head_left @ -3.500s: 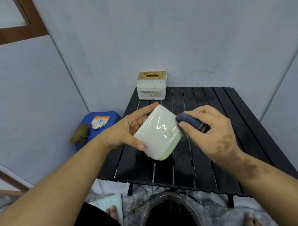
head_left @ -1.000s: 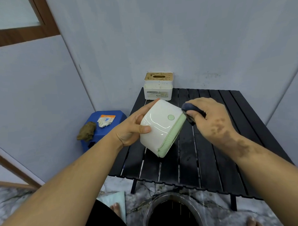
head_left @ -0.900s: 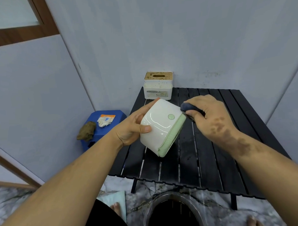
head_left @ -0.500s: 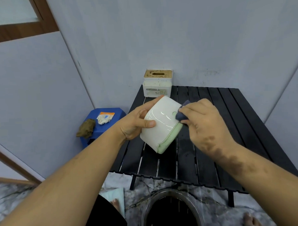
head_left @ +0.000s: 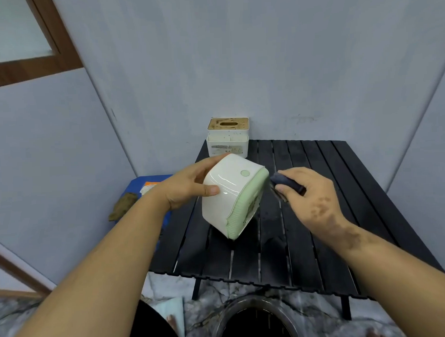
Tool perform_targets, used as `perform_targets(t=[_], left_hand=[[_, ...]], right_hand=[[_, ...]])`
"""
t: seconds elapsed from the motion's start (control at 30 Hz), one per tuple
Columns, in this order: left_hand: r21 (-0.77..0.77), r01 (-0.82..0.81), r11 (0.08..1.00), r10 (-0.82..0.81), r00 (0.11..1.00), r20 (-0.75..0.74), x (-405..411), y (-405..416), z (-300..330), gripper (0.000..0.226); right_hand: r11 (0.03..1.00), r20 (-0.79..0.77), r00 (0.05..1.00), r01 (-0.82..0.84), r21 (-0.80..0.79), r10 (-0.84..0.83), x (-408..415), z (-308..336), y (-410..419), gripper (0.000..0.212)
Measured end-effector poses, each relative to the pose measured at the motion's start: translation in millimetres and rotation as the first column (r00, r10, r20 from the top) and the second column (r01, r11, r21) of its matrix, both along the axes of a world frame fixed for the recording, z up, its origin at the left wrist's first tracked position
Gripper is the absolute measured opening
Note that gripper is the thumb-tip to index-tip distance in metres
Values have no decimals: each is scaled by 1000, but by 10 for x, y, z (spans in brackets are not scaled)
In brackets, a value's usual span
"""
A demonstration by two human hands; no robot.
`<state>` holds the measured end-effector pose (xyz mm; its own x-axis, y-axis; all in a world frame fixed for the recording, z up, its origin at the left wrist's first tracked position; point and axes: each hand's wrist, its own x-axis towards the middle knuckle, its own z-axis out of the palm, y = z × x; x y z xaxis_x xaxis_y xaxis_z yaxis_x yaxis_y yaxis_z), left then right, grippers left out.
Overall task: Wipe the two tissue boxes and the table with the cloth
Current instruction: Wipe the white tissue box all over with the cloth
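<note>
My left hand [head_left: 189,186] grips the tilted green tissue box [head_left: 231,193]; my right hand [head_left: 306,190] pinches the cloth [head_left: 283,182] just beside its green edge, which I judge needs wiping next.

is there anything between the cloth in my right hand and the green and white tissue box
Nothing visible. The dark cloth in your right hand sits just right of the green-and-white tissue box, with only a small open gap between them.

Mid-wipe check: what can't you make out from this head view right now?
- Far side of the green-and-white tissue box: hidden by the box itself and the left hand.
- Most of the dark cloth: covered by the right hand.
- Label print on the back tissue box: too small.
</note>
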<state>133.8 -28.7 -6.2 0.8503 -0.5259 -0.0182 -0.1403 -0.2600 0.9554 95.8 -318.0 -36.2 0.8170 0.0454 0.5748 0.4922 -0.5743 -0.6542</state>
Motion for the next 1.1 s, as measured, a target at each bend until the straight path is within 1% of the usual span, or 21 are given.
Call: perform_targets(t=[0.13,0.23,0.33,0.43,0.47,0.53,0.63,0.73,0.77,0.83,0.9,0.97,1.03,1.1], left_hand=[[229,-99,968,59,982,177,-7,-13,165,86],[381,-155,912,30,949,315,-68,-116,319,83],[548,-240,801,-12,909,416,-177,-330,457,81],[667,-355,655,-28,871,491,-247,-523,452,104],[689,-371,623,-34,866,498,-258,-563,425,107],[697,-387,604,-48,855,517,-259,-591,372,98],[657,-398,641,-54,830,555,-252,-562,333,82],[609,-372,701,-17,844,536,-240,-493,311,77],[574,-357,737,5,852,523,-253,-473,322,75],[456,-314,833,65,873,482,-276,-408,338,70],[333,-294,896,135,895,425,-285,-327,318,67],[221,-337,915,252,907,338,-305,-272,247,69],[60,-395,917,374,902,215,-332,-278,129,63],[-60,-459,886,463,882,88,-362,-318,-6,62]], right_hand=[[988,-120,989,-75,133,91,68,-27,52,24],[984,-152,983,-80,162,105,120,-16,67,26],[984,-140,984,-89,152,111,158,-33,55,23],[981,-150,980,-102,167,127,177,-41,39,24],[979,-152,980,-105,173,132,183,-42,35,24],[977,-154,978,-112,179,141,183,-42,26,24],[972,-155,975,-132,193,163,153,-31,25,25],[966,-146,974,-141,219,175,124,2,30,26],[965,-143,975,-135,224,169,121,21,25,25],[969,-130,981,-112,220,143,128,67,-7,25],[976,-105,989,-82,201,105,131,120,-81,24],[985,-80,995,-40,167,54,129,166,-179,25],[990,-67,998,-4,139,14,130,173,-271,26],[989,-93,996,21,147,-7,108,149,-327,28]])
